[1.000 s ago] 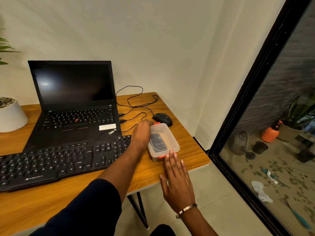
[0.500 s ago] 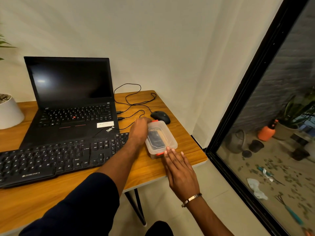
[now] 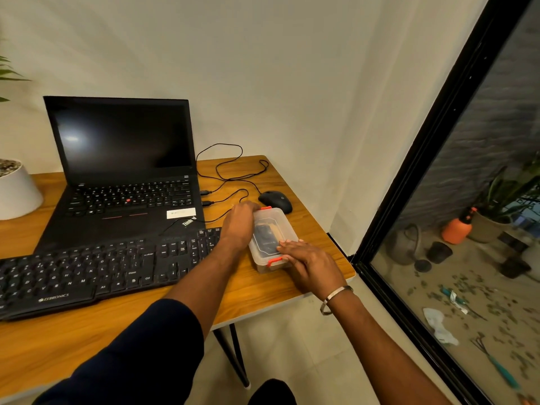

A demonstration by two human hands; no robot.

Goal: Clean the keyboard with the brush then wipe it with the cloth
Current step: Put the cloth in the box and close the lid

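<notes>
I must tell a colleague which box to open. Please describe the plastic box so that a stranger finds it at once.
On the wooden desk, go to the near right corner, right of the black keyboard and before the mouse. The plastic box there is clear, with orange clips, unlike its all-black neighbours.

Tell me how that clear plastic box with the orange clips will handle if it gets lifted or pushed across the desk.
The clear plastic box is probably light: thin translucent walls, few dark items visible inside. Its broad flat base on the wooden desk suggests it would slide, not tip. With the left hand on its side and the right hand on its lid, it should stay steady.
</notes>
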